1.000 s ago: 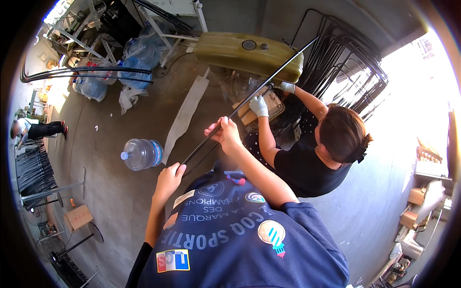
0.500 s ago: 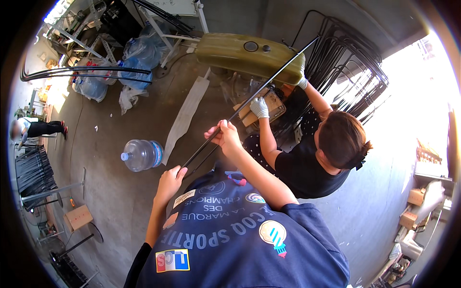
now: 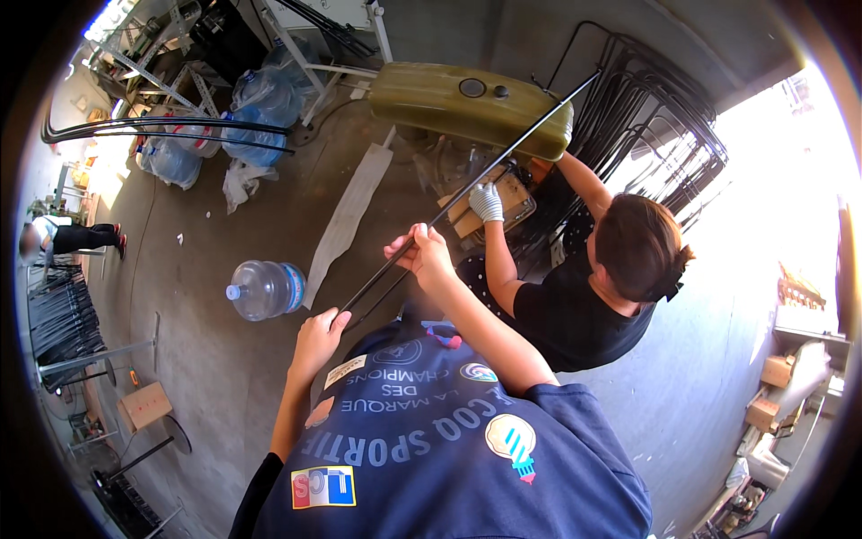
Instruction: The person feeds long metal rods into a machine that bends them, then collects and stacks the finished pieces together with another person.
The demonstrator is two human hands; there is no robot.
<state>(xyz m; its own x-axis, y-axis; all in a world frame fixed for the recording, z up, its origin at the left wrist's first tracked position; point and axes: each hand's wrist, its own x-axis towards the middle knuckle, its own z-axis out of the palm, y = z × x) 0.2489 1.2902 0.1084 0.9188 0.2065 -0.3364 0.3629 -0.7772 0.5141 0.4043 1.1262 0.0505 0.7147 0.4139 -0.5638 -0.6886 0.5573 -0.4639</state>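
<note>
Apparently, right grip (image 3: pixel 429 258) pinches black rod (image 3: pixel 549 117).

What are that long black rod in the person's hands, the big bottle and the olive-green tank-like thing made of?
Rod: probably metal with a smooth black finish; it looks thin, straight and faintly shiny.
Bottle: most likely clear, bluish plastic; the floor shows through it.
Tank-like thing: glossy, perhaps painted metal or moulded plastic; its highlights leave that open.

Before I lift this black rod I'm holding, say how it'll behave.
The black rod looks straight, so probably stiff. Being thin, it seems light for its length. Its far end, well past the right hand, may swing.
</note>
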